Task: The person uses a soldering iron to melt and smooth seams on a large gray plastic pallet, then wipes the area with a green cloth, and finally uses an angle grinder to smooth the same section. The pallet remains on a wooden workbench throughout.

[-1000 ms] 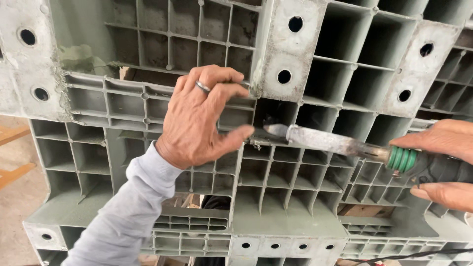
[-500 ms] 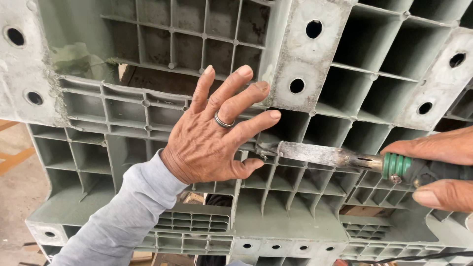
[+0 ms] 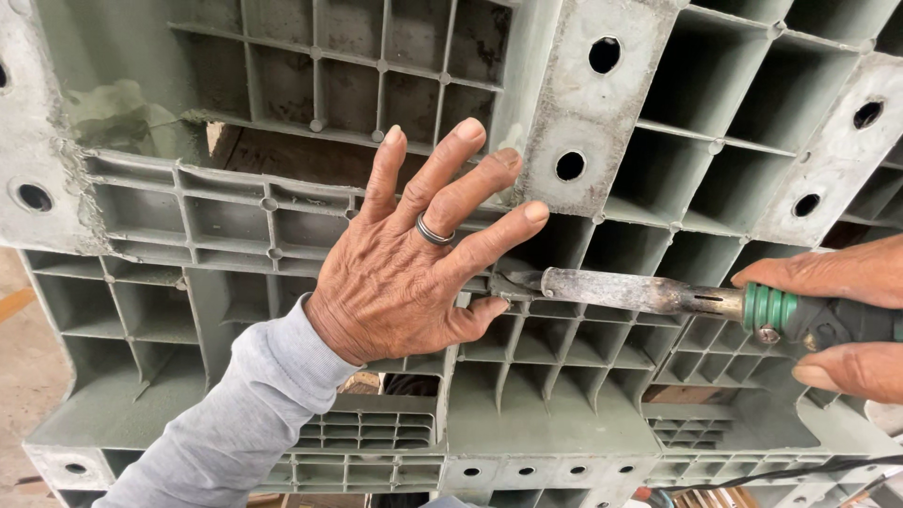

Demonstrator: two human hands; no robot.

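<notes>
A grey-green plastic pallet [image 3: 282,226] with a ribbed grid underside fills the view. My left hand [image 3: 414,254], wearing a ring and a grey sleeve, rests flat on the ribs with its fingers spread, near a broken gap in the grid. My right hand [image 3: 837,320] grips the green-collared handle of a soldering-type iron [image 3: 640,293]. The iron's dirty metal blade points left, and its tip sits against a rib just beside my left thumb.
Round holes [image 3: 604,55] dot the pallet's flat blocks. Through the broken gap [image 3: 282,155] dark wood shows. A dark cable [image 3: 800,466] runs along the lower right. Pale floor [image 3: 19,376] shows at the lower left.
My left hand has slid down and right, and its fingers have spread wider. The iron's tip has moved left, closer to my left thumb.
</notes>
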